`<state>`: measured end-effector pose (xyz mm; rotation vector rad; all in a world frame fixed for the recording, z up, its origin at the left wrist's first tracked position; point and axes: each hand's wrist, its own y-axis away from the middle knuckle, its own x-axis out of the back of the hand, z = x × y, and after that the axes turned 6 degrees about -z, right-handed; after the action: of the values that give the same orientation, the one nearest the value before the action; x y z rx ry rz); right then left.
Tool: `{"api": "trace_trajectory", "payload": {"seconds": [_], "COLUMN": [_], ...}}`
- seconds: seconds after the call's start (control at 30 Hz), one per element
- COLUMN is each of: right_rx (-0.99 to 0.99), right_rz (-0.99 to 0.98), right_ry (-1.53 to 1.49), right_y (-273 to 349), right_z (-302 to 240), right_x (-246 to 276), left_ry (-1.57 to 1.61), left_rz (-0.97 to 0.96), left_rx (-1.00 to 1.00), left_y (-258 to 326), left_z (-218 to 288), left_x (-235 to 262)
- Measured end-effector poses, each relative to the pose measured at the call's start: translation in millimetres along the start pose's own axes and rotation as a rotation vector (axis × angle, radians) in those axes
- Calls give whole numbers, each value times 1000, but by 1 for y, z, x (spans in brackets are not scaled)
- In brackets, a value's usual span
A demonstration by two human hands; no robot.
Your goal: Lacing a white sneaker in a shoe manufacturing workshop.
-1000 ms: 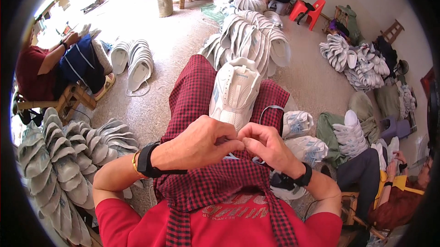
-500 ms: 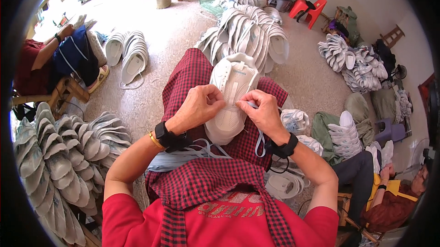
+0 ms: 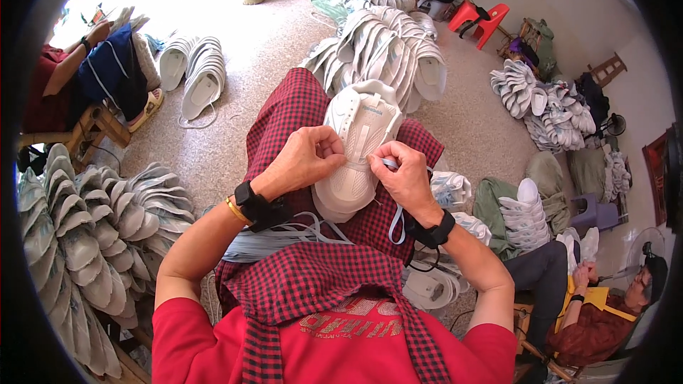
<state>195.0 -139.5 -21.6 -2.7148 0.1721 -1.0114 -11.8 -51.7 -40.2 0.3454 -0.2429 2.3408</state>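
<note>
A white sneaker rests on my lap, over a red and black checked apron. At its left eyelet edge my left hand is closed in a pinch; what lies between those fingertips, if anything, is too small to make out. My right hand pinches a flat light-blue shoelace by the shoe's right eyelet edge, and a loop of it hangs below the hand. A bundle of pale blue laces lies across my lap behind the shoe.
Stacked grey-white shoes crowd my left side. A larger shoe pile stands ahead, with a short row left of it. Co-workers sit at left, far ahead and right. A red stool stands by the wall.
The whole view has shifted slightly. Both hands stay pinched at the shoe's middle, and a little more of the lace shows between the right fingers.
</note>
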Motion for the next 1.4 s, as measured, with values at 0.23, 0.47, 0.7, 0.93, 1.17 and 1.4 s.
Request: {"api": "trace_trajectory", "payload": {"seconds": [0.23,0.47,0.7,0.93,1.17,1.4], "right_rx": [-74,-134,50,134,122,136], "right_rz": [-82,-155,-127,-93,-114,-63], "right_ry": [-120,-418,23,202,253,333], "right_y": [-1,-4,-6,-6,-7,-12], "right_z": [11,14,-1,-12,-19,-14], "right_x": [-5,-6,0,-3,1,-8], "left_ry": [16,23,10,-2,18,-128], "left_rz": [0,29,55,64,77,149], "left_rx": [-8,-12,-28,-80,-72,-126], "left_y": [-3,-6,-3,0,2,5], "left_z": [-2,-3,-2,-6,1,-3], "left_x": [-3,-5,-8,-9,-10,-12]}}
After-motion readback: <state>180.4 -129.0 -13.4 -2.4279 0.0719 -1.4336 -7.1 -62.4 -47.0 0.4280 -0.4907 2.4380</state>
